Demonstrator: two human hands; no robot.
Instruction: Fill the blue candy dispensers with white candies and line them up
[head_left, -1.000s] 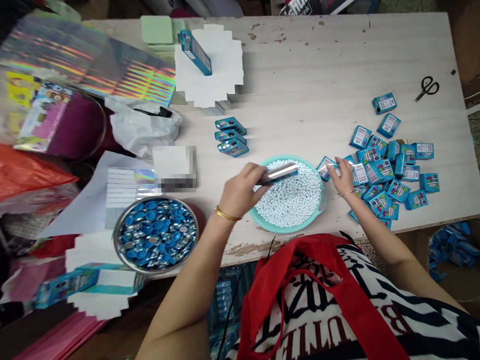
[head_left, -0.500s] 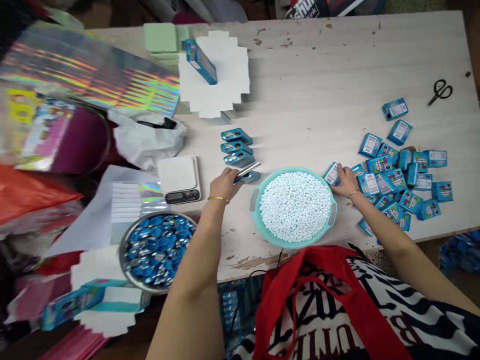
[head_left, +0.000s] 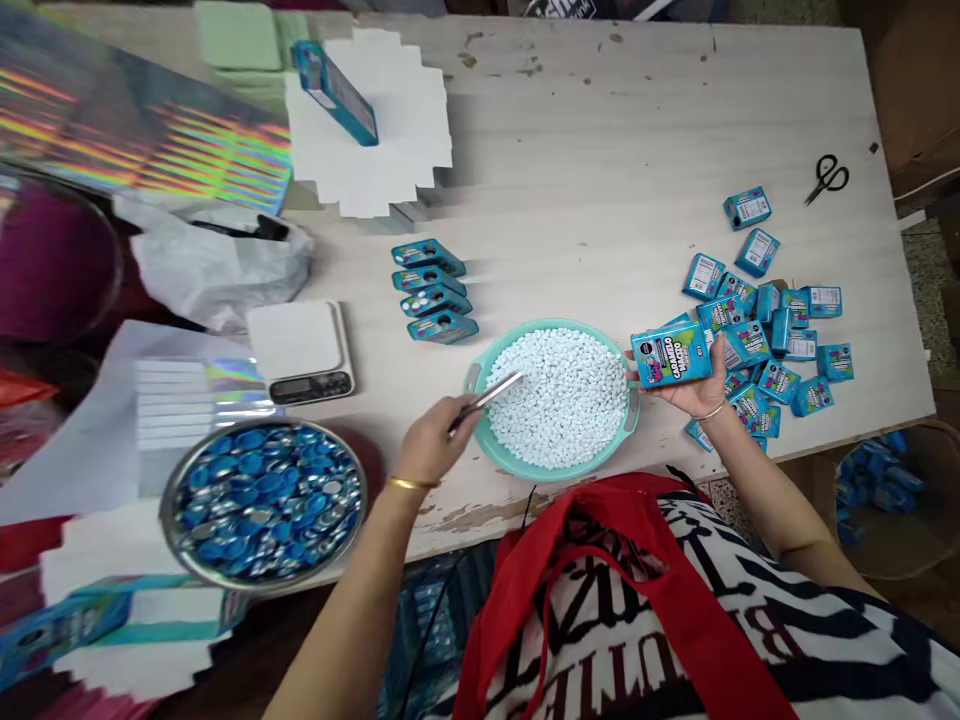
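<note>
My left hand (head_left: 429,447) is closed on a shiny metal scoop (head_left: 487,397), whose tip reaches over the left rim of a teal tray (head_left: 634,408) filled with small white pellets (head_left: 562,397). My right hand (head_left: 694,385) grips a small blue box (head_left: 670,355) just right of the tray, held level above the table. A pile of several similar blue boxes (head_left: 780,335) lies right behind that hand. A row of several filled blue boxes (head_left: 431,292) lies on the table to the upper left of the tray.
A digital scale (head_left: 301,350) sits left of the row. A metal bowl of blue caps (head_left: 262,500) is at the near left edge. Scissors (head_left: 826,178) lie far right. White card stacks (head_left: 371,120), holographic sheets (head_left: 142,120) and a plastic bag (head_left: 217,265) crowd the left.
My left hand has set a box down by the row and come back to the tray with the scoop. My right hand has lifted one blue box off the pile.
</note>
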